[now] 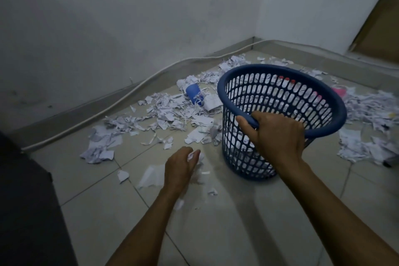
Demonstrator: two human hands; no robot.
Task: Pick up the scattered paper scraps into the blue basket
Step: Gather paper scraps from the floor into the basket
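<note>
A blue slotted plastic basket [280, 93] stands tilted on the tiled floor in the middle right, with some paper visible through its slots. My right hand [278, 136] grips its near rim. My left hand [180, 167] is low over the floor to the basket's left, fingers curled round a crumpled white paper scrap [193, 155]. Torn white paper scraps [168, 112] lie scattered across the floor behind and left of the basket, with another heap [367, 144] on its right. A few loose scraps [151, 176] lie near my left hand.
A blue cup [194, 93] lies among the scraps behind the basket. A pink item [340, 90] shows at the right. A white cable [129, 93] runs along the wall base. A dark object [28, 201] fills the lower left. A door frame [377, 17] stands top right.
</note>
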